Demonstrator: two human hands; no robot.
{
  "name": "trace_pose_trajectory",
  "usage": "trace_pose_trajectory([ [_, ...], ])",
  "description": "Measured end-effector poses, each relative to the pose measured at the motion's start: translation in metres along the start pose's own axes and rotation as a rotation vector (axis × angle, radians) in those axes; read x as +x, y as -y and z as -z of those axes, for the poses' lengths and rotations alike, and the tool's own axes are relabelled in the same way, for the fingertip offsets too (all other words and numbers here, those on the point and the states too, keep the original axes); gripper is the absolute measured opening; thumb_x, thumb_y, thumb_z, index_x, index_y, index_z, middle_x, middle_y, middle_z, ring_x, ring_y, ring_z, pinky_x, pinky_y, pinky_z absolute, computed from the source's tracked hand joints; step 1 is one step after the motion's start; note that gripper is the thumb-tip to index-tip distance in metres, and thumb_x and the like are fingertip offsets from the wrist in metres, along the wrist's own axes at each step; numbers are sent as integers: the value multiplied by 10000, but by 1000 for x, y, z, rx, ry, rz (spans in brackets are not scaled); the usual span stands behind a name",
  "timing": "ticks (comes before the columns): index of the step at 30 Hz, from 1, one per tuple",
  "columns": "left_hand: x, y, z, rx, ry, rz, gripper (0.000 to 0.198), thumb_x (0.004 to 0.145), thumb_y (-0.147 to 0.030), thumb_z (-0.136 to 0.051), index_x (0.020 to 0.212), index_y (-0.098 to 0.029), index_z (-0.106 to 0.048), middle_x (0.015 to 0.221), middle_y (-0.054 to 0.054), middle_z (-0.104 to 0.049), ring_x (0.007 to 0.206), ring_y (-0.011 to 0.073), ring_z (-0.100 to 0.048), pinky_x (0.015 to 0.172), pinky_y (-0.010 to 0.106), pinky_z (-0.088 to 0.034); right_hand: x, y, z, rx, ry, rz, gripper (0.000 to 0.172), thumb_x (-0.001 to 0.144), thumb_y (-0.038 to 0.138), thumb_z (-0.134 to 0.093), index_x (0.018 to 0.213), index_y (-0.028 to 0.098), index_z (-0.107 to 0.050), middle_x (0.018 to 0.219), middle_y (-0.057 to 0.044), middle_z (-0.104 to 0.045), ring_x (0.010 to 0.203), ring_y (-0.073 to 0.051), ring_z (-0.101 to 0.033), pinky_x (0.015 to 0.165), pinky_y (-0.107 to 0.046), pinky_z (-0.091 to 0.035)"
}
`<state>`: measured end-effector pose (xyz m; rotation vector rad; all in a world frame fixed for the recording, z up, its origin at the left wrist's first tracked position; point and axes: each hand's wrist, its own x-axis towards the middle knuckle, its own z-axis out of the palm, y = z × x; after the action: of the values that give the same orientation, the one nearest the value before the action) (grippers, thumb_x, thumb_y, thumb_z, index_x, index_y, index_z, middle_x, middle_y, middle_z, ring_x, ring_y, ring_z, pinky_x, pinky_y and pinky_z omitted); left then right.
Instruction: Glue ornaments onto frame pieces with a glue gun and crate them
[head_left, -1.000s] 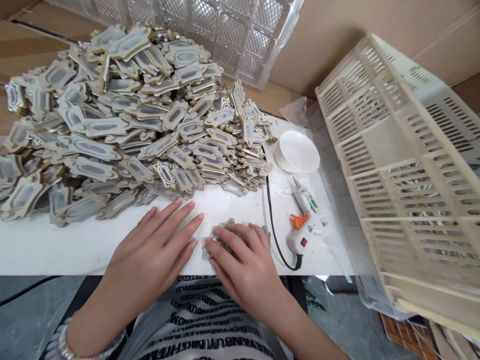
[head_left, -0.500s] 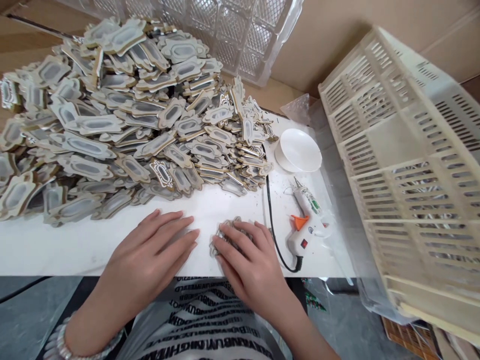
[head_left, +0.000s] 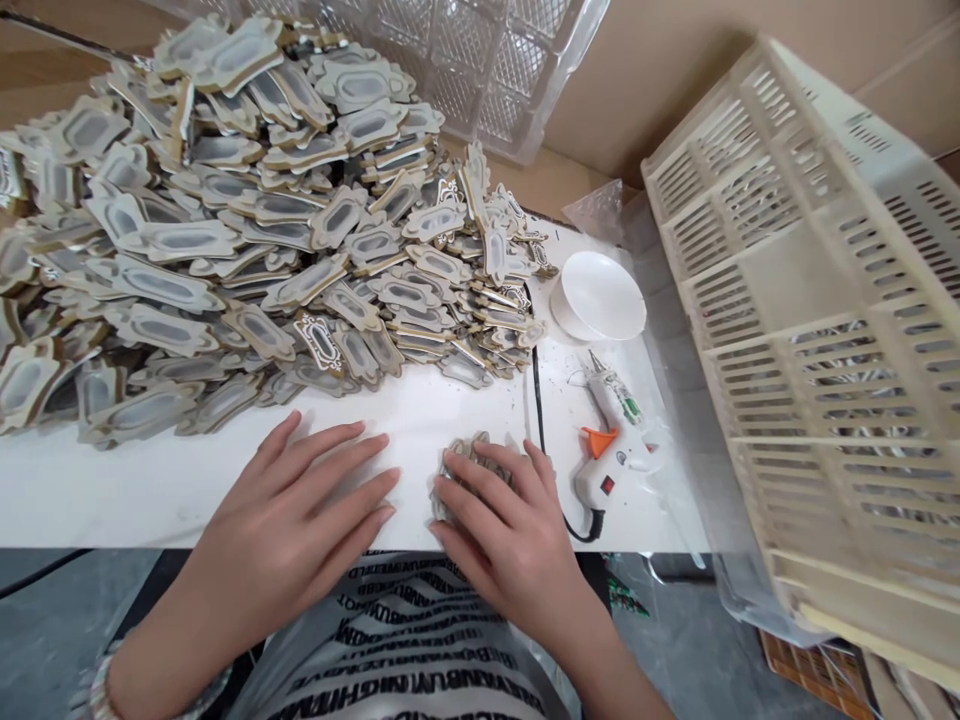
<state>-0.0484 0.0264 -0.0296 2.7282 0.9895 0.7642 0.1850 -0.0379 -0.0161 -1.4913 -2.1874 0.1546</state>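
1. Heaped pile of grey-and-gold ornate frame-shaped card pieces [head_left: 247, 220] is lying across the left and middle of the white tabletop [head_left: 112, 490].
2. Left hand [head_left: 300, 520] is resting palm-down on the bare tabletop near the front edge, fingers spread wide and holding nothing.
3. Single grey-and-gold ornate card piece [head_left: 459, 455] is lying flat just right of the left hand, well apart from the pile.
4. Right hand [head_left: 502, 530] is lying flat over this piece, fingers extended and pressing on it rather than gripping it.
5. White hot-glue gun with orange trigger [head_left: 611, 450] is lying just beside the right hand, its black cord [head_left: 536, 400] running between them.
6. Round white shallow dish [head_left: 600, 297] is sitting behind the gun.
7. Cream slatted plastic crate [head_left: 810, 330] is standing tilted at the far right.
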Motion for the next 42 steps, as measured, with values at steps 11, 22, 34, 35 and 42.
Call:
trace_pose_trajectory([
  [11,2,3,-6,109,35,1,339,1049,-395,-481,1294,-211,-627,1383,115,-669,1298,331,-629,1131,557,-477,-8,3,-6,22,-147,-23,106,990,153,-644,1087,190,-670,967,-6,-804,951,-204,-650,1036,-407,-427],
  [22,2,2,-1,67,-18,7,196,964,-201,-643,1154,-232,-681,1224,64,-738,1190,283,-674,1182,565,-442,-6,-1,-4,70,-258,-135,165,961,84,-621,1065,204,-664,892,-27,-774,887,-205,-637,802,-356,-576],
  [34,4,-1,-7,48,3,34,212,989,-230,-606,1188,-177,-657,1247,119,-686,1173,280,-661,1096,485,-524,-1,5,-11,39,-124,-98,200,968,116,-596,1138,151,-695,1185,-99,-765,1204,-267,-628,1010,-437,-555],
  [35,3,-2,-7,39,-8,42,197,974,-192,-623,1166,-169,-659,1219,115,-690,1160,268,-660,1090,450,-528,0,7,-12,74,-127,-84,198,973,115,-587,1137,141,-695,1177,-104,-767,1201,-259,-633,1015,-424,-559],
  [42,5,-5,-6,57,-3,91,241,964,-189,-626,1200,-141,-634,1231,153,-660,1235,329,-600,1114,526,-481,2,16,-12,40,-181,-76,196,972,129,-582,1118,204,-690,1165,-52,-780,1177,-260,-658,1099,-486,-476],
])
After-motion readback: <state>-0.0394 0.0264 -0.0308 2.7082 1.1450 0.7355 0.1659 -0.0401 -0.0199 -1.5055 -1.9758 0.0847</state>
